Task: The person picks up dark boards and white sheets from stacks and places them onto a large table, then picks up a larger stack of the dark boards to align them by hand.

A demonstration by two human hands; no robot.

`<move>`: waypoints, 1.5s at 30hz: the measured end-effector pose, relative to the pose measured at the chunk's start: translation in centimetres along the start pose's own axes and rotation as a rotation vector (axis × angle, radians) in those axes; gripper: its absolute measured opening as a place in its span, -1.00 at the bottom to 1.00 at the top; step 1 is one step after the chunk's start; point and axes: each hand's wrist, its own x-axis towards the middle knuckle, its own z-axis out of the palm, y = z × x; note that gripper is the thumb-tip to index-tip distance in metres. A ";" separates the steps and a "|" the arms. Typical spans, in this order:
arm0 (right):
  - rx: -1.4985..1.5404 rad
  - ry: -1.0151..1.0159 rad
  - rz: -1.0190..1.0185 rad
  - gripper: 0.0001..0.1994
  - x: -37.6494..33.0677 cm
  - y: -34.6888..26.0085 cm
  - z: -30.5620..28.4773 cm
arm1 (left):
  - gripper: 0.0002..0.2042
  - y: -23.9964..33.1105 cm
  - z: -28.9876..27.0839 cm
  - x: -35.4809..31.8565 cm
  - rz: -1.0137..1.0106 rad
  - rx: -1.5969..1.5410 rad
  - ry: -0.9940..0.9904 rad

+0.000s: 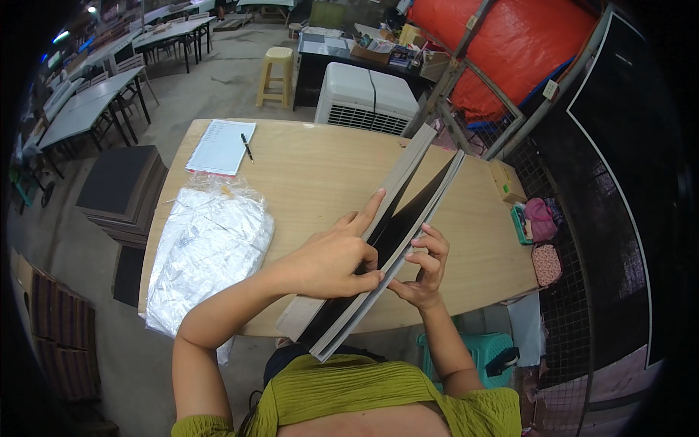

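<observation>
- Head view, far left: a squared stack of dark-topped flat panels (pixel 124 182) is standing on the grey concrete floor, beside the table.
- Left of table: a crinkled, clear plastic-wrapped bundle (pixel 211 244) is lying on the pale wood-grain tabletop (pixel 320 171). A white printed sheet (pixel 222 146) is resting just beyond it, with a slim black pen (pixel 247 147) lying at its right edge.
- Centre, left hand (pixel 331 255): it is gripping the long, grey-edged board piece with black inner faces (pixel 413 211). Its index finger is extending along the left slab, its other fingers are curling into the gap, and its thumb is pressing on the right slab.
- Centre, board piece: it is standing open in a narrow V, slanting across the table's near edge in front of the person.
- Right of centre, right hand (pixel 424 273): it is gripping the right slab from outside, its fingers bending against that face.
- Right edge of table: a pink fabric pouch (pixel 539 219) is sitting near a patterned pink case (pixel 546 264), well apart from both hands.
</observation>
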 end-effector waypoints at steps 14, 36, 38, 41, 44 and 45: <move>-0.080 -0.076 -0.078 -0.34 0.8 0.1 -1.7 | -0.72 -0.3 -0.1 -0.1 -0.010 0.006 -0.003; 0.042 -0.437 0.087 -0.55 3.1 0.7 -5.8 | -0.63 1.3 -0.5 0.4 -0.151 -0.132 -0.054; -0.076 -0.501 0.015 -0.66 4.1 0.3 -6.4 | -0.54 1.6 -0.4 0.4 -0.183 -0.169 -0.020; -0.214 -0.624 -0.055 -0.75 4.0 0.8 -7.9 | -0.46 1.5 0.3 0.1 -0.117 -0.131 0.113; -0.383 -0.709 -0.026 -0.79 3.3 3.0 -12.3 | -0.42 1.4 0.5 0.3 -0.108 -0.094 0.120; -0.413 -0.662 0.027 -0.78 2.9 4.3 -14.6 | -0.44 1.4 0.6 0.3 -0.111 -0.141 0.154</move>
